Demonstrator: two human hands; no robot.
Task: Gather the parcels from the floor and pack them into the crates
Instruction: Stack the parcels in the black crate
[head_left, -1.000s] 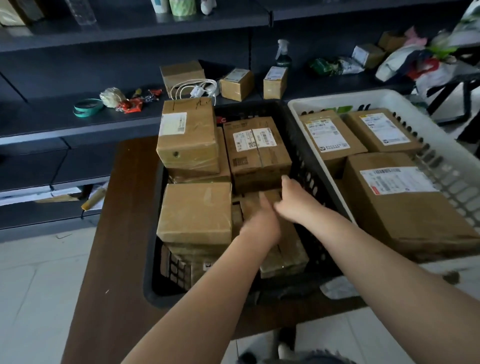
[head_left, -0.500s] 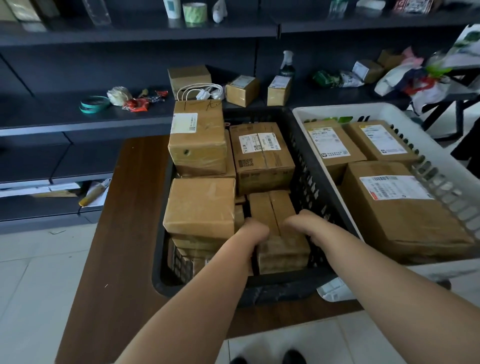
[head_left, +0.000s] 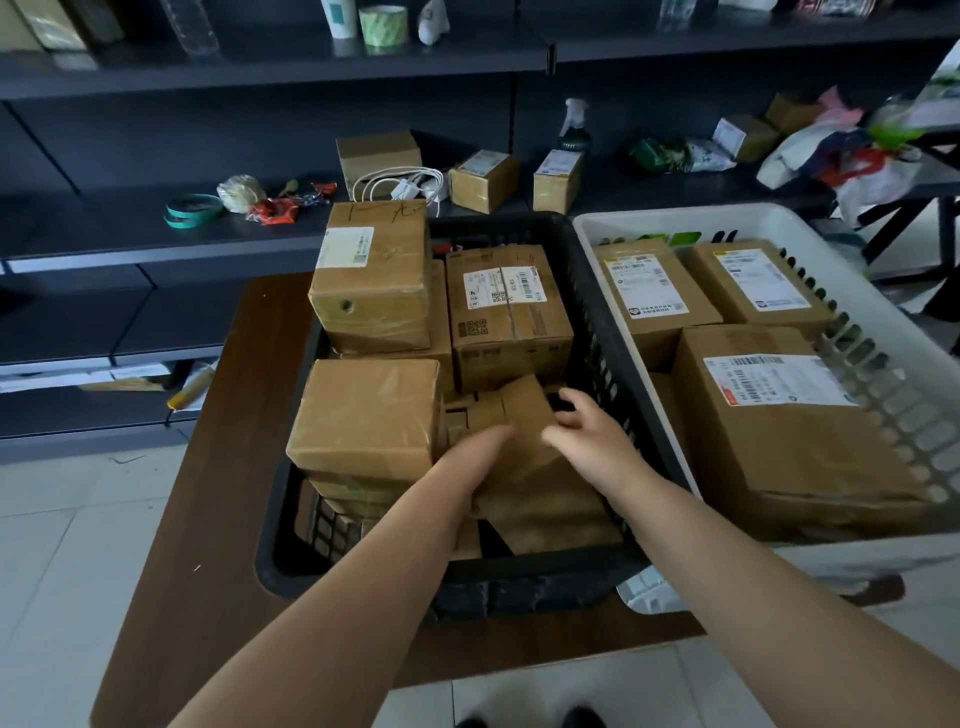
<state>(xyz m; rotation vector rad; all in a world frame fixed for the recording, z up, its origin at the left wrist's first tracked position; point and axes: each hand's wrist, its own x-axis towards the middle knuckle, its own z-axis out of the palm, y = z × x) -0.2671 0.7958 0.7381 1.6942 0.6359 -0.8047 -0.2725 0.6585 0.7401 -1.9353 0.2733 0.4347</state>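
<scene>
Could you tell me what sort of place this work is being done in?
Probably a small parcel-sorting or stockroom: labelled cardboard parcels fill a black crate and a white crate, with dark shelving holding tape rolls behind.

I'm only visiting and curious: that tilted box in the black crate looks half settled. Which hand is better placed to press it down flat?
Probably the right hand: its fingers curl over the raised upper part of the tilted parcel in the black crate. The left hand lies at the parcel's side, against the neighbouring box.
</scene>
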